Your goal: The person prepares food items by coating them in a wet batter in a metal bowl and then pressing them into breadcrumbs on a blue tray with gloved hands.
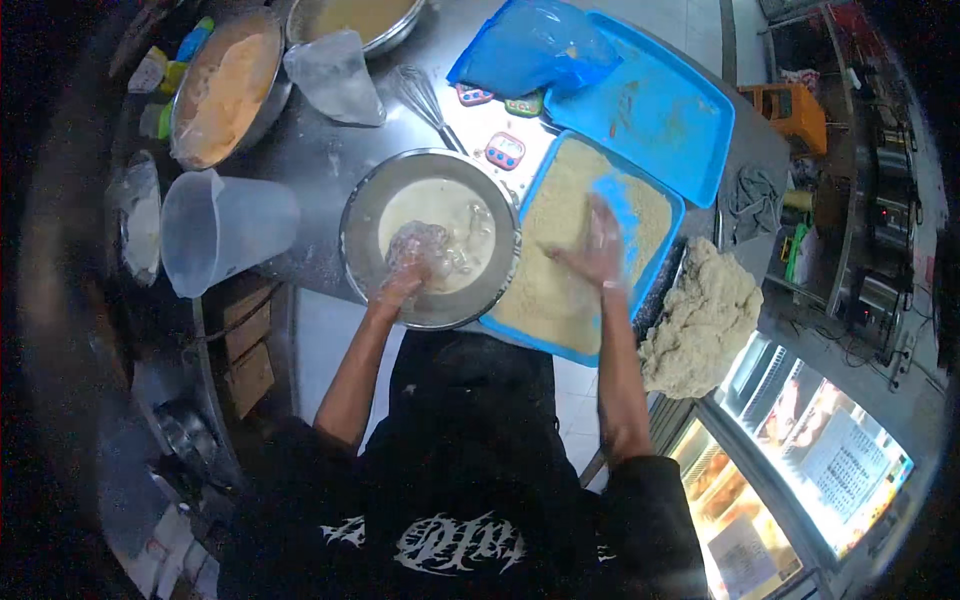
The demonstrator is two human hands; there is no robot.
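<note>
My left hand (410,276) is dipped into a steel mixing bowl (358,255) of pale, bubbly liquid batter (431,196). Batter coats its fingers and hides whether they hold anything. To the right, my right hand (596,244) lies over a blue plastic tray (675,217) of beige crumbs (559,300), thumb and fingers spread, holding nothing visible. Bare blue tray floor shows through the crumbs beside its fingers. A wire whisk (421,97) rests on the steel table behind the bowl, its handle reaching the bowl's rim.
Left of the bowl lies a translucent plastic jug (240,225). Farther back are a bowl of orange powder (232,97), a clear plastic bag (337,79) and small timers (505,150). An overlapping blue tray (660,105) bears a blue bag (532,45). A large crumbly mass (705,322) sits at right.
</note>
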